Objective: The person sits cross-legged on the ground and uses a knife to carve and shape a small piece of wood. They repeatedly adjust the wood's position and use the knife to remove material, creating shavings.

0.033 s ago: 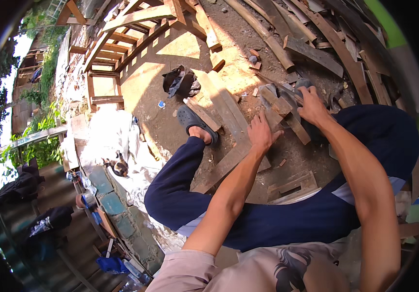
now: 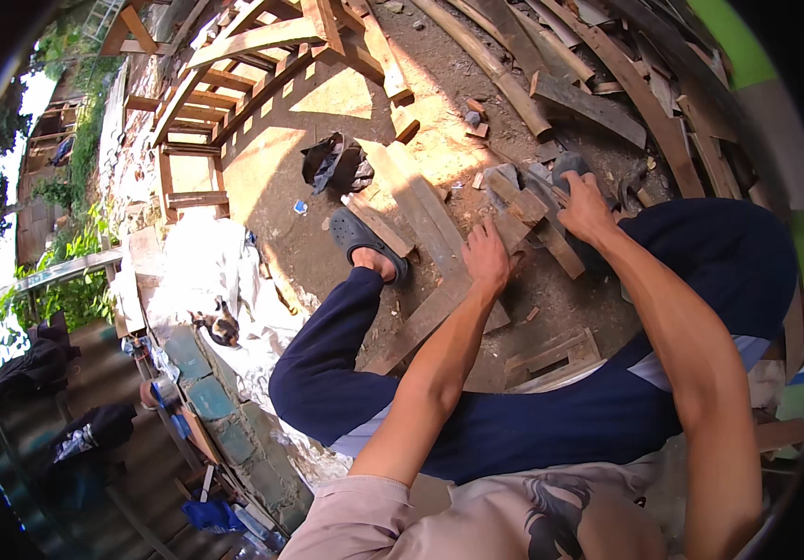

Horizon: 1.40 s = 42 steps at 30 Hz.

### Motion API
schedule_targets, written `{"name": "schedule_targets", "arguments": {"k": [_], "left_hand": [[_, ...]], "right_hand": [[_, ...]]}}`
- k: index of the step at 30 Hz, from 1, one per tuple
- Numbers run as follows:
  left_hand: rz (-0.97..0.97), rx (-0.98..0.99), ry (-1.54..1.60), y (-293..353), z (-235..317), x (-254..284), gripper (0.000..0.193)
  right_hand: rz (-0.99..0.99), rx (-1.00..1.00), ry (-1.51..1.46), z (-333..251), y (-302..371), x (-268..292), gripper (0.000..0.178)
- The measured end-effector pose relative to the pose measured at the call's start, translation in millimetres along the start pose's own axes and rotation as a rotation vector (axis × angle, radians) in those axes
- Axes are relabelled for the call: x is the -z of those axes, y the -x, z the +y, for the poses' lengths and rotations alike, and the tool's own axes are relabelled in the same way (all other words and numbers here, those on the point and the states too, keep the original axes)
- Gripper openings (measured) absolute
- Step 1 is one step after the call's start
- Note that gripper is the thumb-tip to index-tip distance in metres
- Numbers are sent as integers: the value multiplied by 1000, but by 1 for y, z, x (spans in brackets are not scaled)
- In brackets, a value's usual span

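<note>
The left hand (image 2: 486, 257) lies on the upper end of a slanting plank (image 2: 430, 322), its fingers spread loosely over the wood rather than clenched. The right hand (image 2: 586, 213) is to the right of that plank's upper end, its fingers curled in beside a grey shoe (image 2: 568, 166) — whether it grips something, and what, I cannot tell, since the fingers hide it.

The plank rests low over the bare ground (image 2: 301, 252). Just right of its upper end are a short wooden block (image 2: 519, 199) and, nearer the person, a second block (image 2: 561, 250). Long boards (image 2: 421, 201) stretch away beyond the plank, with a dark crumpled bag (image 2: 337, 166) to their left. A clog (image 2: 365, 233) on the person's left foot is left of the plank; a small wood frame (image 2: 551, 359) lies to its right. Farther left of the plank, a cat (image 2: 220, 327) is by a white sheet (image 2: 198, 261) — well apart from both hands.
</note>
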<state>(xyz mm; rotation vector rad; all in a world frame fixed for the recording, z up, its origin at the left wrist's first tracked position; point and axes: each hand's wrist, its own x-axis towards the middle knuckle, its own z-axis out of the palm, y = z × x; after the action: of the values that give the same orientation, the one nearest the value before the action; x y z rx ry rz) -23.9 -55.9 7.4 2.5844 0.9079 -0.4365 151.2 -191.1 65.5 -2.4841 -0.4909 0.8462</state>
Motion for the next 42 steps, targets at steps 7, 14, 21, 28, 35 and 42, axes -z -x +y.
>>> {"name": "schedule_targets", "arguments": {"k": [7,14,21,28,35,42], "left_hand": [[-305,-141,32,-39,-27,25,96],[-514,-243,79,-55,-41,38,115],[-544,-189,44,-48,-44,39,113],[-605,-192,46,-50,-58,23,105],[-484,-222,121,-44,-64,18,85],[-372,-203,53,-39,-58,30,79]], "right_hand": [[51,-182,-368,-50,28,64,31],[-9,-150,-1034,-72,93,132,48],[84,-72,-1115,-62,119,127,46],[9,8,-1001,-61,130,104,60],[60,236,-532,-75,185,69,48],[125,410,-263,-81,215,44,46]]}}
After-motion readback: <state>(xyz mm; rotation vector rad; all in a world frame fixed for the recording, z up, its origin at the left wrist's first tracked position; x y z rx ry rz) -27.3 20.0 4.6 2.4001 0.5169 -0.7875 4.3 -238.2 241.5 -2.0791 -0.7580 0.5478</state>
